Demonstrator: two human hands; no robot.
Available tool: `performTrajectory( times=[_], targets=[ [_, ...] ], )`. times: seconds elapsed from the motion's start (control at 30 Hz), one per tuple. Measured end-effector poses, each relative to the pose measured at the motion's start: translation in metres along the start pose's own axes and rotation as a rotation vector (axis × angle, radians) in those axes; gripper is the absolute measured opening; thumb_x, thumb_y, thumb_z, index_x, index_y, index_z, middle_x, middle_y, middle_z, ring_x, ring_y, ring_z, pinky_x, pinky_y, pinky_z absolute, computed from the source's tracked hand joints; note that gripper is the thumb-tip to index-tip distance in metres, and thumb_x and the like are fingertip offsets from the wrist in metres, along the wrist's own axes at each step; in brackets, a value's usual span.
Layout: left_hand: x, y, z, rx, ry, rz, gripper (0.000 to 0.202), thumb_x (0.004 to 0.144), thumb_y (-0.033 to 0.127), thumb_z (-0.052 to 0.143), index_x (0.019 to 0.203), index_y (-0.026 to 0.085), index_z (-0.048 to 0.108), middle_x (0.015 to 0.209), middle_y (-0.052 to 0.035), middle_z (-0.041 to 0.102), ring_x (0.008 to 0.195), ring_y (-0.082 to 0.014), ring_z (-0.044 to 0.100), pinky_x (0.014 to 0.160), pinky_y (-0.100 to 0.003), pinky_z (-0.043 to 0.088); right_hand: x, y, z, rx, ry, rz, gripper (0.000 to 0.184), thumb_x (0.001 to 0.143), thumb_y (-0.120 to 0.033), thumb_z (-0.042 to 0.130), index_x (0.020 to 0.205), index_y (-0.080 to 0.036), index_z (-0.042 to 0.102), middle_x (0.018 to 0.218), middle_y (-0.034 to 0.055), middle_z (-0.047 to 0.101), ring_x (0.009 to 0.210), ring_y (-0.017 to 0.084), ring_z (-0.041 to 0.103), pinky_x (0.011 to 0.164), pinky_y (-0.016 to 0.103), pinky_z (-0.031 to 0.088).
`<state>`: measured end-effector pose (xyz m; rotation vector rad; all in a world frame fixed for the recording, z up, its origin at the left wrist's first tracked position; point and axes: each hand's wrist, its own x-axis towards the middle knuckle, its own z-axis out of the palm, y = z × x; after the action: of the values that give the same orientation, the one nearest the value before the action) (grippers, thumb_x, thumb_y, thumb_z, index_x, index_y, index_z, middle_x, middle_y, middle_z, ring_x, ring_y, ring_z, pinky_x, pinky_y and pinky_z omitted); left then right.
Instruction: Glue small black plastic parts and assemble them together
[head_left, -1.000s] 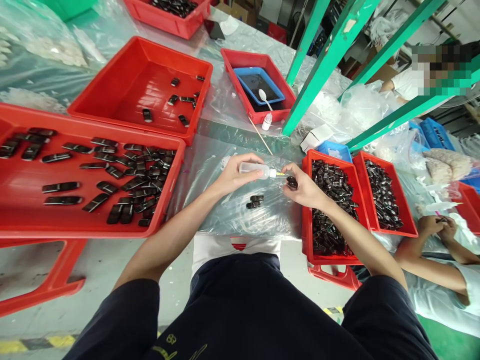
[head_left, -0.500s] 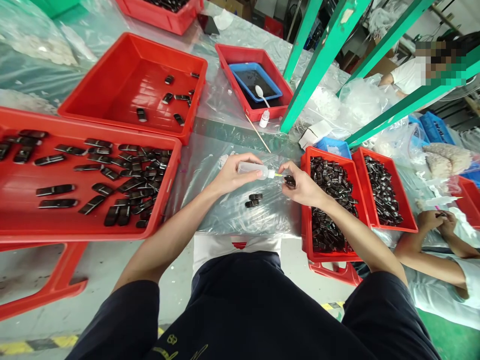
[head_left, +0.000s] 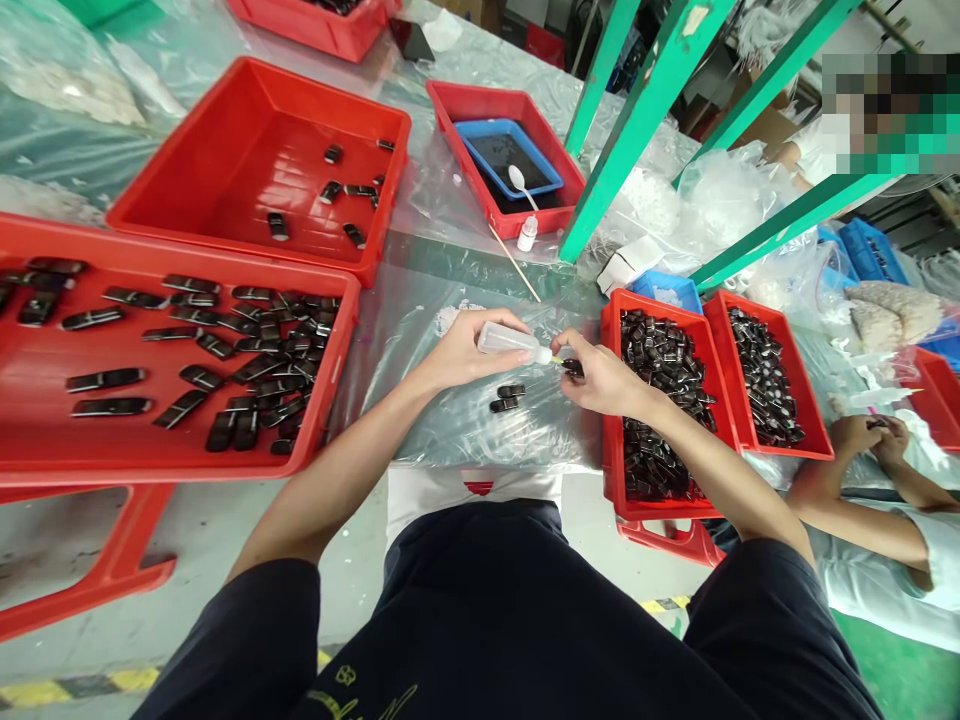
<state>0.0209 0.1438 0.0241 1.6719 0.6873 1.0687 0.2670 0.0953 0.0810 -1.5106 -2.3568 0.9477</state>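
My left hand (head_left: 466, 350) is closed around a translucent squeeze bottle (head_left: 506, 341) with a white cap and a thin yellowish needle tip, pointing right. Between the thumb and fingers of my right hand (head_left: 598, 374) is a small glossy black part (head_left: 572, 367); its exact kind does not show. The needle tip meets or nearly meets this part; I cannot tell whether they touch. Below the bottle, a few similar black parts (head_left: 508, 398) lie together on the plastic-covered table (head_left: 450, 430).
Red trays with black parts stand to the left (head_left: 180, 455) and right (head_left: 611, 440). Farther back, a red tray (head_left: 495, 225) holds a blue tray and white spoon (head_left: 517, 180), near a small bottle (head_left: 527, 234) and a stick (head_left: 514, 262). Green posts (head_left: 637, 125) rise behind. A co-worker's hands (head_left: 874, 437) are at right.
The bottle in my left hand has tipped slightly and its needle has come closer to the black part. My right hand has turned the part a little. The view has shifted slightly.
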Motion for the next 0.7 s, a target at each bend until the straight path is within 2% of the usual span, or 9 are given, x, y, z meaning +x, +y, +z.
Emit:
performTrajectory(
  times=[0.33, 0.7],
  targets=[
    [-0.0019, 0.0003, 0.0008, -0.002, 0.024, 0.058, 0.039, 0.077, 0.050, 0.086, 0.095, 0.016, 0.081, 0.086, -0.0065, 0.081, 0.069, -0.0147, 0.067, 0.062, -0.024, 0.048, 0.0018, -0.0057, 0.0001, -0.052, 0.014, -0.013, 0.037, 0.081, -0.016, 0.054, 0.116, -0.024, 0.047, 0.057, -0.0123, 0.043, 0.047, 0.013, 0.043, 0.056, 0.029, 0.034],
    [-0.0029, 0.0032, -0.0011, 0.018, 0.014, 0.023, 0.041, 0.080, 0.054, 0.085, 0.095, 0.016, 0.083, 0.086, -0.0075, 0.081, 0.068, -0.0153, 0.068, 0.061, -0.025, 0.049, 0.0009, -0.0074, 0.0005, -0.056, -0.004, -0.008, 0.038, 0.080, -0.017, 0.054, 0.117, -0.024, 0.047, 0.055, -0.0130, 0.041, 0.046, 0.014, 0.042, 0.057, 0.029, 0.032]
  ],
)
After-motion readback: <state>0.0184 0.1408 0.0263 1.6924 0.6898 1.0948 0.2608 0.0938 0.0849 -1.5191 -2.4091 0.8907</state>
